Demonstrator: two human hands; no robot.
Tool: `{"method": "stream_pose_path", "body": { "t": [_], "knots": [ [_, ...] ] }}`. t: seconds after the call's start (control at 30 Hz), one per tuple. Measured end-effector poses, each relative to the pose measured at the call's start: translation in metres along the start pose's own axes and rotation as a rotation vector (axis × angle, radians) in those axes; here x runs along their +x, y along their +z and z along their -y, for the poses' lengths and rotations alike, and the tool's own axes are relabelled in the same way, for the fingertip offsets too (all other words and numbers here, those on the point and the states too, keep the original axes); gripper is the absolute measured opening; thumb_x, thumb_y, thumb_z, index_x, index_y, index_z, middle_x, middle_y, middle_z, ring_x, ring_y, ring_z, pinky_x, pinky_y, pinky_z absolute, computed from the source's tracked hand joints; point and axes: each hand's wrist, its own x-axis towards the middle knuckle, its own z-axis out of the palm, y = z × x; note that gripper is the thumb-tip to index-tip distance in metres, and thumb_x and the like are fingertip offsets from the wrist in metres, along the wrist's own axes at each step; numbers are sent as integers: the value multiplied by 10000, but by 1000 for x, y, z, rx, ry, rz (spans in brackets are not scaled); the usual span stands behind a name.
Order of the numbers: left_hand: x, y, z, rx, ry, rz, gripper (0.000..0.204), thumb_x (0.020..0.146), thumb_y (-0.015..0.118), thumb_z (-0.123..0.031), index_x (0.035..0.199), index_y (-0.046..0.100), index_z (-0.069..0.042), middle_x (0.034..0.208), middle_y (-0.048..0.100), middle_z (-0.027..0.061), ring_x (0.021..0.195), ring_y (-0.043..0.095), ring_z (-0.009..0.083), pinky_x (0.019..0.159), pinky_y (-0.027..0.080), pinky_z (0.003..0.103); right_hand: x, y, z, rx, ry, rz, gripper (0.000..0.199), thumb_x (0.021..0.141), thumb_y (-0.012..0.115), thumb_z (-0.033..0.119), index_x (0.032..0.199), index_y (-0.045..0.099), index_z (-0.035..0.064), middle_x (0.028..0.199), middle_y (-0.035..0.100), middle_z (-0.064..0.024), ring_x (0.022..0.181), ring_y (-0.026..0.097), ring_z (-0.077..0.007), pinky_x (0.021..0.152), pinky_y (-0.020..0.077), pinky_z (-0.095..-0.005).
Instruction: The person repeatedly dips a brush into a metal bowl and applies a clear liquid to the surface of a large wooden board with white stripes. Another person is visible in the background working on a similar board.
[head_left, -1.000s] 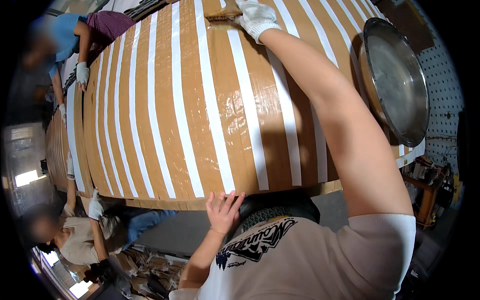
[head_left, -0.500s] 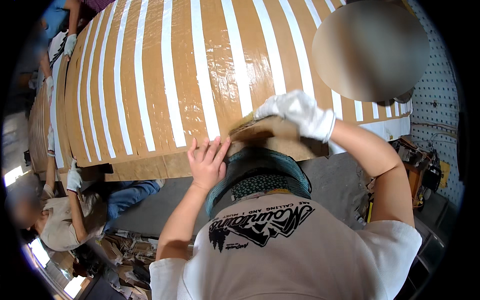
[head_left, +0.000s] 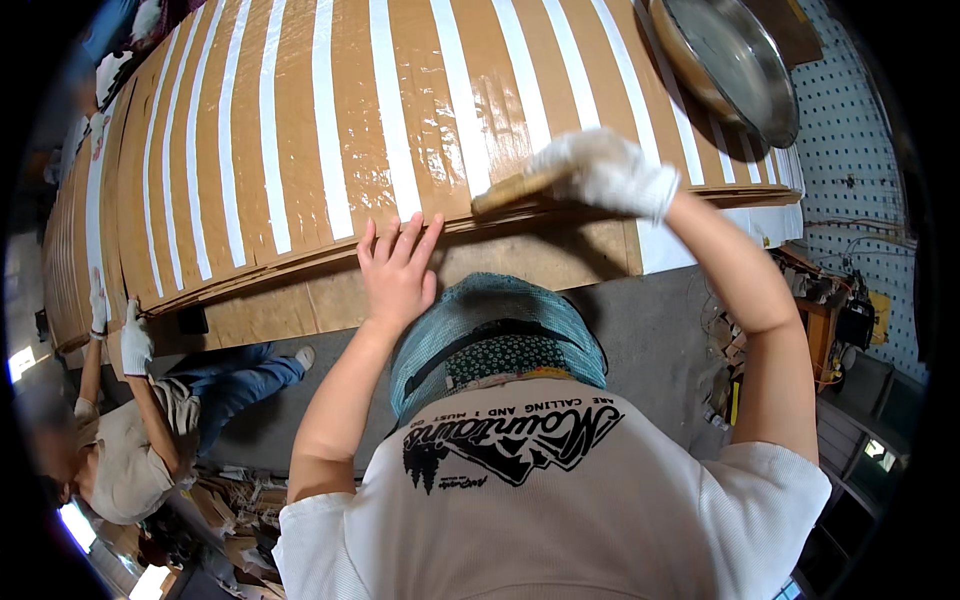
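Right hand, white-gloved, closed on a flat tan tool; left hand, bare, fingers spread.
Tool: at the near edge of the stacked brown sheets, right of the left hand; gripped end hidden by the glove, both blurred; whether it touches the sheet cannot be told. Left hand: fingertips on the same near edge. Top sheet: glossy, white strips running away from the near edge; far edge cut off above. Wooden worktop: under the stack, mostly covered, its near edge showing. Metal basin: toward the worktop's right end, top cut off, contents hard to make out. Co-worker's gloved hand: at the sheets' near left corner, fingertips indistinct.
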Motion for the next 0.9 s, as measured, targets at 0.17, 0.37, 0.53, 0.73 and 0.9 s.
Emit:
{"method": "stream_pose_path", "body": {
  "t": [0.17,0.37,0.53,0.73,0.9],
  "knots": [
    [0,-2,-5,-21,7,20,744,684,602,-113,1416,516,-210,1362,546,77,1242,493,315,1133,267,554,20,15,-21,-159,209,-451,216,871,654,239,1064,723,170,888,696,-68,733,673,-218,669,559,-326],
    [-11,-16,-6,-163,-51,128,778,694,564,-45,1457,447,-142,1502,420,110,1386,374,367,1181,198,577,-15,3,34,16,119,-95,259,859,661,118,1115,699,115,1035,701,-119,967,669,-272,895,529,-355],
    [-26,-14,18,-64,-103,-89,679,711,577,-82,1386,524,-136,1354,511,125,1311,440,331,1161,243,569,31,12,32,354,-38,-435,298,882,676,189,1163,671,89,1031,703,-98,906,680,-227,779,582,-337],
    [-31,-18,54,-5,-165,-112,644,705,583,-80,1346,573,-142,1283,564,105,1233,478,363,1125,334,539,54,59,78,-268,72,-430,287,850,610,159,1135,640,132,1035,649,-128,924,634,-300,820,505,-424],
    [-32,-15,55,-10,-180,-128,650,694,602,-88,1342,587,-138,1269,582,114,1212,504,368,1105,363,530,54,27,79,262,159,-117,256,825,698,241,1013,735,72,990,706,-151,957,676,-305,860,521,-387]
  ]
}}
